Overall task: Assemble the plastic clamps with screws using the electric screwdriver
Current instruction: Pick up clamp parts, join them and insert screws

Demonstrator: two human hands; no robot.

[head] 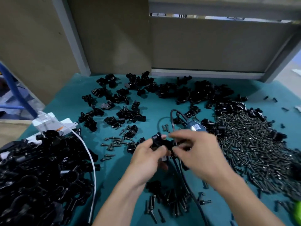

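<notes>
No real bin shows. At the left a big heap [40, 173] of black clamps lies piled against something white [47, 121] (box or bag, I cannot tell), with a white line [91, 160] curving along its right edge. Everything else lies loose on the teal table [73, 98]. Clamp parts [138, 95] are scattered across the back, and a broad pile of screws [252, 144] lies at the right. A few strays [114, 142] lie left of the hands.

The clamp [160, 141] is held up over the middle of the table. The left hand [146, 155] grips it from below and from the left, with the fingers curled round its body and the thumb on its near side. The right hand [195, 149] meets it from the right, with the forefinger stretched over the top and the other fingers curled at the clamp's right end. This hand is blurred, so I cannot tell whether it pinches the clamp or a screw.

The screwdriver [195, 127] lies on the table just behind the right hand, held by neither hand. Its blue body points toward the screws. Its black cord [172, 115] loops behind it, then passes under the hands toward the near edge.
</notes>
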